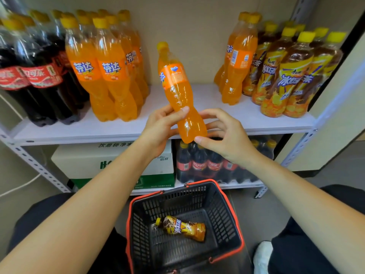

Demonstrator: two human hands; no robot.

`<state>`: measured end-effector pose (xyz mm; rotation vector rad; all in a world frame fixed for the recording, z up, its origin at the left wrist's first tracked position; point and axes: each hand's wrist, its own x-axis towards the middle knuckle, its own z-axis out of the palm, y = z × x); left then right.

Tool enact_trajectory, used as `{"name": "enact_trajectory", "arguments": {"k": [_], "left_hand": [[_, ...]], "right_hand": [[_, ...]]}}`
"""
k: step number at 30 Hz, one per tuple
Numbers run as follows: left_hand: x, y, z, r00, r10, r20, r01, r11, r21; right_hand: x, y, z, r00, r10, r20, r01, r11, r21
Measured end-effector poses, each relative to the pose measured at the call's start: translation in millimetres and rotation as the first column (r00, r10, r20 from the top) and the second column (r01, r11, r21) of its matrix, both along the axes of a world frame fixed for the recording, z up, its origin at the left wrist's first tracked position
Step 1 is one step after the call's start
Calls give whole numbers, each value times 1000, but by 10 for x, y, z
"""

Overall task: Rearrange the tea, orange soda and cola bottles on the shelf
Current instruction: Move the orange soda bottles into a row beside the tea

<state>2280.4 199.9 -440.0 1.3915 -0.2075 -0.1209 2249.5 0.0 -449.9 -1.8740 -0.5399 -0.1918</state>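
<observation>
An orange soda bottle (175, 91) is gripped by the left hand (158, 129). Its bottom is pinched by the right hand (225, 135). It is held before the shelf (79, 131).

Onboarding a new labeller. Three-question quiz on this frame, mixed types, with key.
1. True or false: the left hand grips a dark cola bottle.
2. What lies in the black plastic basket with the red rim? A) cola bottle B) brown yellow-capped tea bottle C) nothing
3. Fill in: on the white upper shelf, the tea bottles stand at the ___ end.
Key: 1 false, it and the right hand hold the clear plastic orange soda bottle with the yellow cap; 2 B; 3 right.
</observation>
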Motion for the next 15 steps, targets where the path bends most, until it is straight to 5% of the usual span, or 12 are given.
{"name": "enact_trajectory", "arguments": {"k": [10, 15], "left_hand": [[-57, -252, 28, 921, 55, 386, -154, 961, 228], [33, -397, 136, 943, -122, 308, 41, 966, 256]], "right_hand": [[72, -21, 28, 993, -113, -42, 115, 991, 64], [138, -246, 141, 986, -123, -113, 140, 978, 156]]}}
